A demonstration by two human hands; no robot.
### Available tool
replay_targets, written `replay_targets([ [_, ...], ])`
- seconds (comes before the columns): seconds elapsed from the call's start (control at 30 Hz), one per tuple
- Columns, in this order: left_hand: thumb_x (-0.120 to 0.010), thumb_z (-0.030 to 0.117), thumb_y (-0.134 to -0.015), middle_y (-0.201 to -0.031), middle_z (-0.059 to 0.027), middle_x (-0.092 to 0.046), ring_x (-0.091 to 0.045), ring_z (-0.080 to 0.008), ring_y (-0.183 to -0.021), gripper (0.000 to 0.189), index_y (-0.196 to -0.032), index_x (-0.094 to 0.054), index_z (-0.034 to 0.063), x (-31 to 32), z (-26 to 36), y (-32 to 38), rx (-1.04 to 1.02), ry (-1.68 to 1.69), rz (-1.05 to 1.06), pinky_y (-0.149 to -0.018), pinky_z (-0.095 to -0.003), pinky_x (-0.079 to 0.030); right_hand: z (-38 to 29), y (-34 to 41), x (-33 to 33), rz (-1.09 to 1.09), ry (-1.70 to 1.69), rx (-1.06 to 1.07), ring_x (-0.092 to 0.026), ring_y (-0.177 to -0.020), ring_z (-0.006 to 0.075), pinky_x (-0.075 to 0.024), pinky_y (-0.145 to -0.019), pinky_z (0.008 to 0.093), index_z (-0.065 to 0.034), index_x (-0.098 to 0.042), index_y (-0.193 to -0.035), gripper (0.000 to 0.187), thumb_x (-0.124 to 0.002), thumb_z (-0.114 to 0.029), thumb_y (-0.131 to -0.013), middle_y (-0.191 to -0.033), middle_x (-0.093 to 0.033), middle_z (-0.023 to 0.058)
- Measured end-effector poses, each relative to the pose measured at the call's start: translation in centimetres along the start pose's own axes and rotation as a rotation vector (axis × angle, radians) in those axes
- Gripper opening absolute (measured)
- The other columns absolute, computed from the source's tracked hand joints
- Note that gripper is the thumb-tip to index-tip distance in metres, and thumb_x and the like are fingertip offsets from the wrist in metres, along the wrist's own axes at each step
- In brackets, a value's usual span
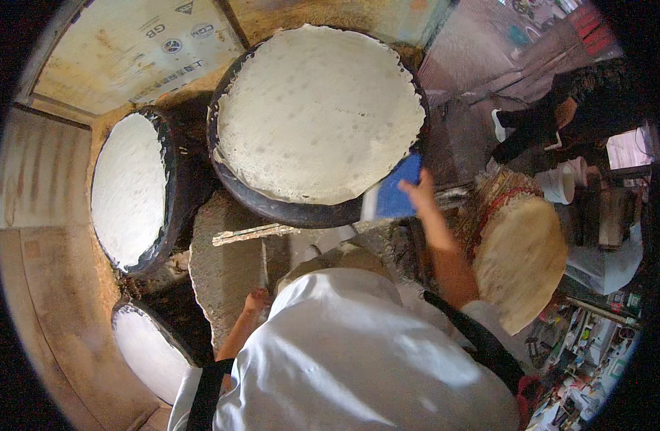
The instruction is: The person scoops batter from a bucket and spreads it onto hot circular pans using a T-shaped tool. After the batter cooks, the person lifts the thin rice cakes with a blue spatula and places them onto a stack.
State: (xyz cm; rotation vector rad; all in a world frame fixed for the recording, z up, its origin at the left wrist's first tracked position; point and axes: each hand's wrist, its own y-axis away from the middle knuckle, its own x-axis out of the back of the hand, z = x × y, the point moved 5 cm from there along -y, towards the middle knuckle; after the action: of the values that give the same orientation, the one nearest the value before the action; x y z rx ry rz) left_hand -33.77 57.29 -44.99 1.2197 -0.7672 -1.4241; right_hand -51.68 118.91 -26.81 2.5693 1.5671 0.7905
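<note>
A round black griddle (230, 180) stands in front of me, with a thin pale sheet of batter (322, 116) spread over most of it. Its edge is ragged, and dark rim shows around it. My right hand (420, 195) grips a flat blue scraper (397, 189) with a white edge, at the griddle's near right rim. The scraper is slightly blurred. Low by my side, my left hand (258, 300) is closed around the lower end of a thin upright tool (264, 264), perhaps a knife or narrow spatula; its kind is not clear.
Two more batter-covered griddles, an upper one (129, 188) and a lower one (149, 350), stand at left. At right lies a round tan flatbread stack (521, 264) beside straw with a red band (505, 202). A person in dark clothes (572, 102) and white buckets (556, 183) are beyond.
</note>
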Motion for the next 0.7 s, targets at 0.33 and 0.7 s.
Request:
replay_targets([
  [0.33, -0.058, 0.006, -0.079, -0.080, -0.0031, -0.056, -0.055, -0.0153, -0.069, 0.025, -0.103, -0.054, 0.0043, -8.3, 6.6, 2.0, -0.306, -0.076, 0.207, -0.054, -0.0291, -0.044, 2.2, -13.9, 6.5, 0.324, -0.170, -0.268, -0.044, -0.110, 0.0331, -0.0383, -0.090, 0.0443, 0.0019, -0.031, -0.128, 0.069, -0.069, -0.019, -0.075, -0.125, -0.041, 0.0188],
  [0.7, -0.044, 0.009, -0.086, -0.090, -0.0067, -0.058, -0.056, -0.0230, -0.080, 0.015, -0.095, -0.055, 0.0059, -13.3, -5.3, 9.2, -0.103, 0.569, 0.391, -0.065, -0.0353, -0.046, -12.4, -49.1, 1.0, -0.070, 0.622, 0.163, -0.058, -0.092, 0.0283, -0.0452, -0.078, 0.0395, 0.0027, -0.056, -0.109, 0.066, -0.076, -0.036, -0.059, -0.108, -0.058, 0.0191],
])
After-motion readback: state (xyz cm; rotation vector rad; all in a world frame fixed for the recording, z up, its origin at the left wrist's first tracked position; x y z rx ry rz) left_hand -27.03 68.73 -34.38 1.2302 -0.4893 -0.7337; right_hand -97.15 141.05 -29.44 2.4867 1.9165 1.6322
